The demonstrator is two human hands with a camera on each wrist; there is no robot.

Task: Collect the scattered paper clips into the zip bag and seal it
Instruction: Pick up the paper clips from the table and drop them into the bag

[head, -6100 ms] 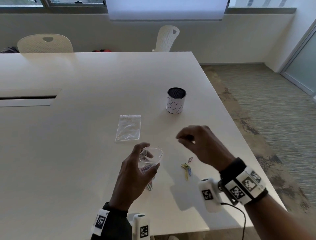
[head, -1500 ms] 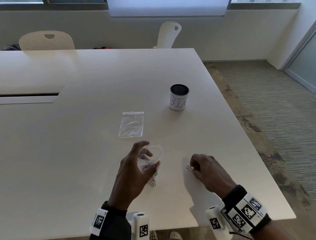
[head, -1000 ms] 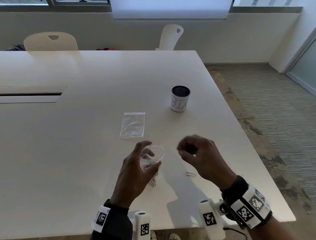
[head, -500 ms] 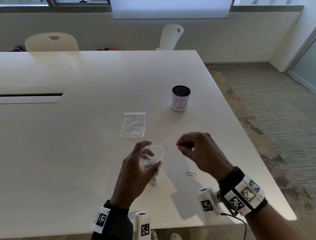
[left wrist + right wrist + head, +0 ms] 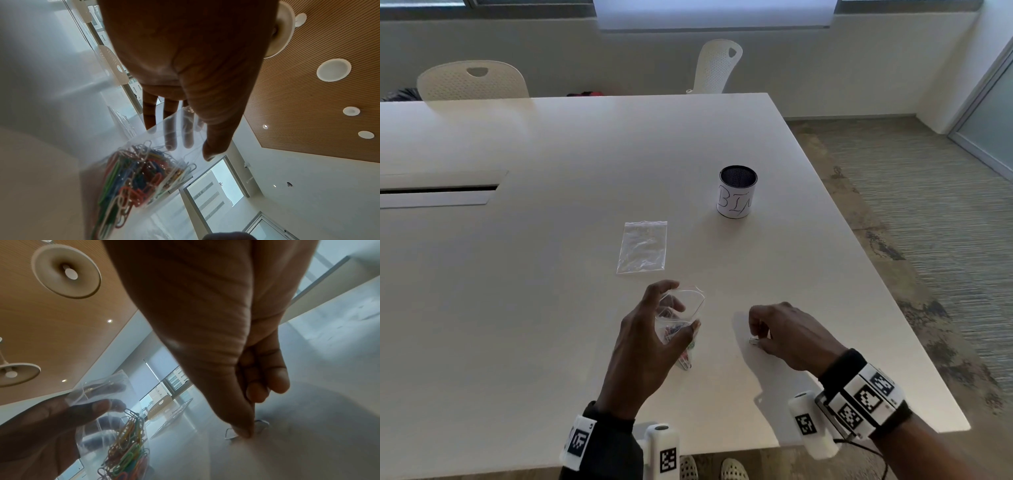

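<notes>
My left hand (image 5: 682, 306) grips a clear zip bag (image 5: 677, 320) upright just above the white table (image 5: 551, 308), with the mouth held wide. Several coloured paper clips (image 5: 135, 175) are heaped in its bottom, also seen in the right wrist view as paper clips (image 5: 125, 456). To the right of the bag, my right hand (image 5: 757, 335) is down on the table. Its thumb (image 5: 240, 426) and curled fingers pinch a pale paper clip (image 5: 262, 421) lying flat; only the end of this paper clip (image 5: 753, 340) shows in the head view.
A second, empty zip bag (image 5: 643, 247) lies flat beyond my left hand. A dark mesh cup (image 5: 738, 196) with a white paper label stands farther back right. The table's right edge (image 5: 893, 308) runs close to my right hand; two chairs stand at the far side.
My right hand was raised beside the bag's mouth half a second ago; it has dropped to the table onto the lone pale clip. The left hand and bag have stayed put.
</notes>
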